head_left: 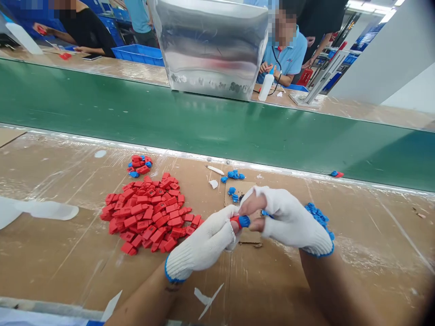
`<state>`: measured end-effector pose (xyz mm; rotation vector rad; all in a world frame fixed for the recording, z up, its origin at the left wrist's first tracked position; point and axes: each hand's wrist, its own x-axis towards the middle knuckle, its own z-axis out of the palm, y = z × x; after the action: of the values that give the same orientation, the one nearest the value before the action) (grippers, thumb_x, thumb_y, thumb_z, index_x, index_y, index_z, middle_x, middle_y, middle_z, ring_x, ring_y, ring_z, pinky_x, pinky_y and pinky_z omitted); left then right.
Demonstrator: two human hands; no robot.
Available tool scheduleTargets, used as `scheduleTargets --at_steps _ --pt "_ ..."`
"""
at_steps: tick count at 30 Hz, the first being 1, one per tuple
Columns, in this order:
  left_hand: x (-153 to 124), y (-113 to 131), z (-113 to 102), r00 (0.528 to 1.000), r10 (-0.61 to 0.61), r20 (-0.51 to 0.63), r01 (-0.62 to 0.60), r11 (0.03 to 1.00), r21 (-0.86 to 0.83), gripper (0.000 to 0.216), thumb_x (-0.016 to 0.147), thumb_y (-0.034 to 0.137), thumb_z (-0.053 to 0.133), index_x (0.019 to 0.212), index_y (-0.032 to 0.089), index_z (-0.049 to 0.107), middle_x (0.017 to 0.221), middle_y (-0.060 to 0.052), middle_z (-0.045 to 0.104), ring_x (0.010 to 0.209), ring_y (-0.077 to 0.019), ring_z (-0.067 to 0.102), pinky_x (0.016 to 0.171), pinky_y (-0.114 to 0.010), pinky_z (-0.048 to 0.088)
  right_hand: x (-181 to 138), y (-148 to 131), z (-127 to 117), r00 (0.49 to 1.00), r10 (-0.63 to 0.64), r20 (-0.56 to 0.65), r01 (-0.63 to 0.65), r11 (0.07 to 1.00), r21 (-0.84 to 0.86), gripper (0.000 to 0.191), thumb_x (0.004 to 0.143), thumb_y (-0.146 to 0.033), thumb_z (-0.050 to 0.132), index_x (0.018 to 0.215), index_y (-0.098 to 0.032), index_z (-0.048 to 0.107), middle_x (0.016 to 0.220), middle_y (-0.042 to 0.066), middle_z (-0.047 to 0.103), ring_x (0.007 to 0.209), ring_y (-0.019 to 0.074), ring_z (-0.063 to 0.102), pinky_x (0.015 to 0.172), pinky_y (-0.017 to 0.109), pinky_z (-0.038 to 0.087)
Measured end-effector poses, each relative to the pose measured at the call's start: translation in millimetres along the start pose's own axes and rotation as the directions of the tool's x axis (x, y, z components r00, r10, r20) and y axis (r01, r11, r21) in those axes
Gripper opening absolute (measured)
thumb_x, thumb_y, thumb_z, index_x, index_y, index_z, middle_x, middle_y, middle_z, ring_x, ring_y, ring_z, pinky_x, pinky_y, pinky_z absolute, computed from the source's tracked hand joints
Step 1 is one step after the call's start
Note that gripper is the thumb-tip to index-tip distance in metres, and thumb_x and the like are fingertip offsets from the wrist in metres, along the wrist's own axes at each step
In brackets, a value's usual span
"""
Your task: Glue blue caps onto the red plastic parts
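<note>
My left hand (212, 240), in a white fingerless glove with blue trim, is closed on a small red plastic housing (235, 220). A blue part (244, 221) sticks out of the housing's right end. My right hand (282, 217), gloved the same way, is close beside it with thumb and forefinger apart at the blue end; whether they touch it I cannot tell. A bit of blue (267, 213) shows between the right fingers, perhaps on the table behind. Left of my hands lies a big heap of red housings (149, 213). A pile of blue parts (317, 216) is partly hidden behind my right hand.
A small group of red and blue pieces (140, 165) lies beyond the heap. Loose blue parts (233, 175) and a white pen-like tool (215, 170) are near the green belt (204, 124). Across it stand a shiny metal bin (212, 50), a white bottle (266, 86) and other people.
</note>
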<state>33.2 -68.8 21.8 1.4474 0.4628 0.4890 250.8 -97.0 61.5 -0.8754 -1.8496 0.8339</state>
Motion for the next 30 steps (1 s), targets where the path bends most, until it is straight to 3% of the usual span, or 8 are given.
scheduleTargets --at_steps 4,7,15,21,23,25,27,30 --pt "-1.0 10.3 13.5 1.0 -0.017 -0.001 0.016 0.939 0.345 0.019 0.107 0.03 0.041 0.089 0.023 0.046 0.078 0.003 0.049 0.068 -0.0149 0.042 0.066 -0.032 0.034 -1.3 -6.2 18.6 0.93 0.094 -0.355 0.016 0.955 0.295 0.053 0.1 -0.078 0.055 0.119 -0.032 0.075 0.114 0.004 0.077 0.105 0.0239 0.07 0.092 0.039 0.057" --pt "-2.0 6.0 26.4 0.997 0.072 0.009 -0.064 0.816 0.574 0.011 0.098 0.024 0.041 0.089 0.023 0.047 0.078 -0.001 0.056 0.07 -0.0194 0.047 0.067 -0.034 0.033 1.5 -9.2 42.4 0.918 0.176 -0.355 -0.033 0.927 0.374 0.073 0.101 -0.087 0.035 0.111 -0.029 0.077 0.107 0.006 0.078 0.101 0.0252 0.071 0.091 0.041 0.056" --pt "-2.8 -3.3 37.9 0.989 0.135 0.055 -0.131 0.662 0.738 0.014 0.093 0.026 0.037 0.091 0.023 0.049 0.082 -0.009 0.06 0.076 -0.027 0.055 0.072 -0.041 0.043 -0.3 -13.8 57.0 0.924 0.222 -0.311 -0.098 0.925 0.368 0.083 0.098 -0.092 0.031 0.092 -0.022 0.075 0.088 0.008 0.077 0.082 0.0239 0.07 0.076 0.039 0.053" --pt "-2.3 -0.5 32.2 0.985 0.172 -0.026 -0.12 0.784 0.609 0.012 0.096 0.023 0.04 0.085 0.024 0.044 0.075 0.0 0.048 0.067 -0.0186 0.043 0.064 -0.034 0.035 0.1 -4.3 51.9 0.871 0.183 -0.457 -0.002 0.93 0.368 0.063 0.106 -0.075 0.038 0.091 -0.025 0.073 0.082 0.003 0.072 0.076 0.0195 0.066 0.07 0.035 0.051" --pt "-0.7 1.2 21.5 0.987 0.15 -0.065 -0.1 0.87 0.484 0.015 0.099 0.026 0.041 0.085 0.024 0.045 0.075 0.001 0.048 0.068 -0.0169 0.043 0.065 -0.032 0.037 3.9 -6.8 43.4 0.927 0.041 -0.373 0.04 0.978 0.206 0.048 0.106 -0.067 0.049 0.099 -0.026 0.074 0.089 0.004 0.073 0.082 0.0205 0.067 0.075 0.037 0.054" --pt "1.8 3.4 8.9 0.985 0.14 -0.103 -0.097 0.935 0.342 0.02 0.104 0.034 0.041 0.09 0.022 0.05 0.081 0.0 0.052 0.074 -0.0171 0.047 0.071 -0.032 0.043 8.3 -12.8 35.0 0.986 -0.129 -0.104 0.121 0.99 -0.075 0.026 0.103 -0.05 0.066 0.104 -0.025 0.073 0.094 0.005 0.075 0.087 0.0215 0.068 0.08 0.039 0.056" --pt "3.6 5.7 -2.4 0.988 0.118 -0.099 -0.088 0.961 0.26 0.027 0.106 0.041 0.042 0.097 0.02 0.056 0.088 -0.002 0.058 0.082 -0.0186 0.052 0.078 -0.033 0.049 11.3 -16.8 27.6 0.969 -0.196 0.152 0.235 0.923 -0.306 0.007 0.101 -0.022 0.065 0.102 -0.024 0.072 0.097 0.005 0.077 0.089 0.0203 0.068 0.082 0.038 0.056" --pt "1.0 8.8 -18.3 0.997 0.042 -0.07 -0.021 0.962 0.272 0.029 0.105 0.041 0.045 0.114 0.019 0.061 0.095 -0.003 0.065 0.082 -0.0188 0.057 0.077 -0.033 0.051 13.9 -3.8 7.2 0.967 -0.139 0.213 0.221 0.873 -0.434 0.029 0.096 -0.005 0.053 0.103 -0.024 0.074 0.1 0.005 0.078 0.091 0.0183 0.068 0.081 0.035 0.056"
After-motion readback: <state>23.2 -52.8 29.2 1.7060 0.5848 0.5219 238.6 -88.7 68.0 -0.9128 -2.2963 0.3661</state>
